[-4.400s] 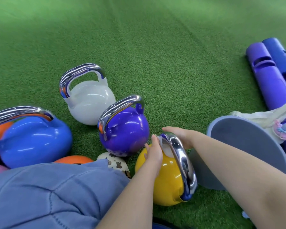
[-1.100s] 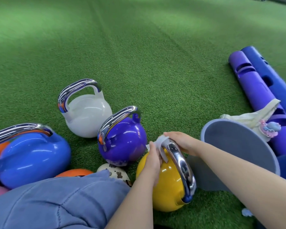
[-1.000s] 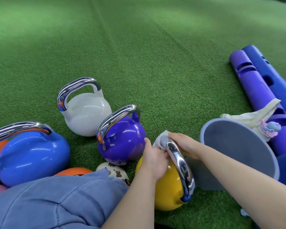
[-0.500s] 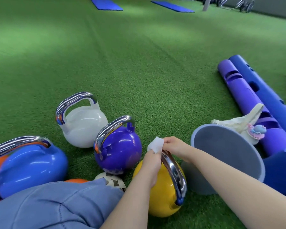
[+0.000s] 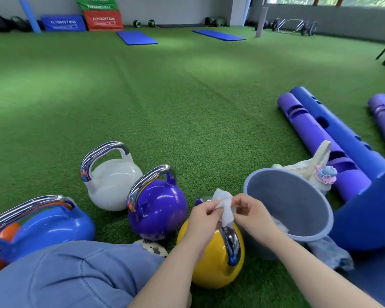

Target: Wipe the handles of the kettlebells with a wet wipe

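The yellow kettlebell (image 5: 211,261) is hemmed by a purple kettlebell (image 5: 158,207) leftward and a bucket (image 5: 289,210) rightward; open turf (image 5: 187,96) lies beyond.

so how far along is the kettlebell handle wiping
Nothing can be confirmed as finished; no handle shows whether it was wiped. In hand: both hands, left and right, pinch the wipe over the yellow kettlebell's handle. Untouched now: the purple, white and blue kettlebells.

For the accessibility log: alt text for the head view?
Both hands, left hand and right hand, pinch a white wet wipe over the yellow kettlebell's chrome handle, on green turf beside a grey bucket.
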The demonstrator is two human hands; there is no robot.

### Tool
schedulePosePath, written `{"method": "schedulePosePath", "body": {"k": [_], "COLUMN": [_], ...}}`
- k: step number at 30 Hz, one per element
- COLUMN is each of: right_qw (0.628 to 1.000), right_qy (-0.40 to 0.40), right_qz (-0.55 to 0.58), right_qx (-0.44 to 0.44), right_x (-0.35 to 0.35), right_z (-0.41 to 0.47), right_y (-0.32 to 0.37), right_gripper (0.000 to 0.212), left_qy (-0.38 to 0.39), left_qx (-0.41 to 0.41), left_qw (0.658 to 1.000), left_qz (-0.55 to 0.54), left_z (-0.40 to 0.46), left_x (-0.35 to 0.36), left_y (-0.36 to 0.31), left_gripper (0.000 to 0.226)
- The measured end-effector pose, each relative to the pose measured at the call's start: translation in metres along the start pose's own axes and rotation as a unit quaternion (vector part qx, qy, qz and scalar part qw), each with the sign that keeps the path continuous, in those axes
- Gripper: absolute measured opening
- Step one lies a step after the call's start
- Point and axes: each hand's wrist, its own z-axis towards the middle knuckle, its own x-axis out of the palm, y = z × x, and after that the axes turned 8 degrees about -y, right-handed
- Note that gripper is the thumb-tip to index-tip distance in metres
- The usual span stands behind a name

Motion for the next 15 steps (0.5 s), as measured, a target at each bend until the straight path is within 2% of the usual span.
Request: {"method": "schedulePosePath", "body": {"k": [2, 4, 7, 10, 12, 15], "right_qw": [0.999, 0.998, 0.982, 0.943, 0.931, 0.935], "right_qy": [-0.023, -0.05, -0.177, -0.298, -0.303, -0.21], "right_qz": [0.021, 0.007, -0.05, -0.114, -0.154, -0.214], "right_qx": [0.011, 0.025, 0.045, 0.095, 0.132, 0.187], "right_x": [-0.006, -0.014, -0.037, -0.068, -0.084, -0.095], "right_z": [-0.009, -0.015, -0.014, -0.008, -0.002, 0.008], "right_y": [-0.002, -0.006, -0.018, -0.035, -0.049, -0.066], "right_gripper": [0.016, 0.017, 0.018, 0.008, 0.022, 0.032], "left_qy": [0.087, 0.131, 0.097, 0.047, 0.026, 0.018], "left_qx": [-0.046, -0.069, -0.083, -0.08, -0.077, -0.074], "left_qw": [0.993, 0.988, 0.991, 0.995, 0.996, 0.996], "left_qz": [-0.057, -0.048, -0.027, -0.024, -0.041, -0.048], "left_z": [-0.009, -0.016, -0.019, -0.019, -0.019, -0.022], "left_x": [0.002, 0.001, -0.005, -0.013, -0.017, -0.02], "left_y": [-0.005, -0.005, -0.003, -0.006, -0.005, -0.008], "left_gripper": [0.022, 0.022, 0.029, 0.027, 0.026, 0.02]}}
